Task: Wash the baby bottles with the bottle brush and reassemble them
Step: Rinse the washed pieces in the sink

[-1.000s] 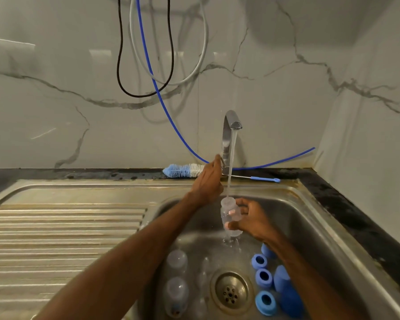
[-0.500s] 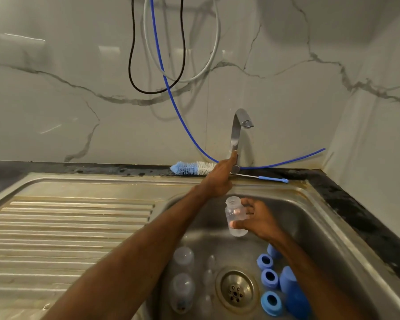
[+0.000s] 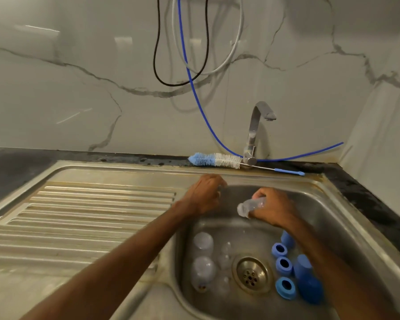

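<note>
Left hand (image 3: 202,197) is now off the curved steel tap (image 3: 254,132) and down at the basin's upper-left rim. Its grip is loosely curled, with nothing visible in it. Water no longer runs.

Small clear plastic baby bottle (image 3: 252,205), upright before, now lies tipped at centre-right of the frame, free end pointing lower left. Right hand (image 3: 274,210) has its grip wrapped round the other end.

Judgement: rinse over, bottle being emptied. Blue-and-white bristle bottle brush (image 3: 214,160) lies untouched by the tap foot.

Two more clear bottles (image 3: 202,244) and blue plastic screw rings (image 3: 283,265) lie on the floor of the stainless steel sink (image 3: 333,215).

Ridged draining board (image 3: 90,215) at left, dark worktop (image 3: 367,199) at right. Marble-veined wall (image 3: 79,88) behind, with hanging cables.
</note>
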